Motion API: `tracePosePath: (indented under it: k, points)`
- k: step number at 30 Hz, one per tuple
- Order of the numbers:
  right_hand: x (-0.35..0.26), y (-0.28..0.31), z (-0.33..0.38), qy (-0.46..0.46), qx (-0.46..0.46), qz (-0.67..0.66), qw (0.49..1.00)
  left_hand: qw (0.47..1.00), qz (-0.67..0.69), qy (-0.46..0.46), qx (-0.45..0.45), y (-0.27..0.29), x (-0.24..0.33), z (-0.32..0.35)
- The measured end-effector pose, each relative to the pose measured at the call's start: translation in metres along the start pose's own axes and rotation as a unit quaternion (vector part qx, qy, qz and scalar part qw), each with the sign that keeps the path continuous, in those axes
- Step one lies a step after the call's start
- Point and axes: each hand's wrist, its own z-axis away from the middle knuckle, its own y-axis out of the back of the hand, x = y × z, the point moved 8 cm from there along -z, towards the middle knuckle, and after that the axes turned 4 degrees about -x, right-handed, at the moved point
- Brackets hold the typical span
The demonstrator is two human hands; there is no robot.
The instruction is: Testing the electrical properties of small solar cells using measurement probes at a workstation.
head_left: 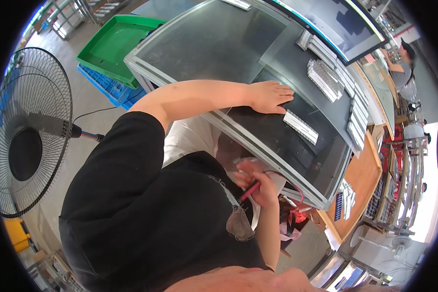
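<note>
Red tool [249,191] near seemingly lettered shirt [180,209]

Left upper arm [126,155]: lifted away from the torso [180,214], bent at the elbow.
Left forearm [204,95]: bare, stretched across toward the right, nearly level.
Left wrist [248,95]: close to straight.
Left hand [271,97]: palm down, back turned up, fingers extended and slightly apart, pointing right.
Right forearm [269,228]: bare, rising steeply from the lower edge, near the torso.
Right hand [260,186]: in front of the torso, fingers curled in a grip, partly blurred.
</note>
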Motion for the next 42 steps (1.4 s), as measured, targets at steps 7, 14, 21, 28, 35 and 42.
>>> tracePosePath:
  k: [7, 14, 21, 28, 35, 42]
  points:
    - [0.022, -0.016, -0.065, 0.041, -0.037, -0.138, 0.989, 0.999, 0.035, -0.025, -0.030, 0.020, 0.036, 0.075]
    - [0.019, -0.033, -0.098, 0.057, -0.077, -0.169, 0.981, 0.991, -0.016, 0.119, 0.051, 0.051, 0.009, 0.092]
    - [0.017, -0.030, -0.092, 0.062, -0.092, -0.270, 0.956, 0.997, 0.045, 0.048, -0.030, 0.032, 0.070, 0.117]
    - [0.009, -0.054, -0.085, 0.064, -0.142, -0.201, 0.967, 0.987, 0.084, 0.122, 0.055, 0.043, 0.048, 0.099]
    - [0.017, -0.034, -0.085, 0.105, -0.121, -0.274, 0.948, 0.996, 0.075, 0.041, -0.031, 0.029, 0.106, 0.122]
    - [0.015, -0.034, -0.080, 0.093, -0.138, -0.353, 0.921, 0.989, 0.059, 0.130, 0.025, 0.043, 0.091, 0.140]
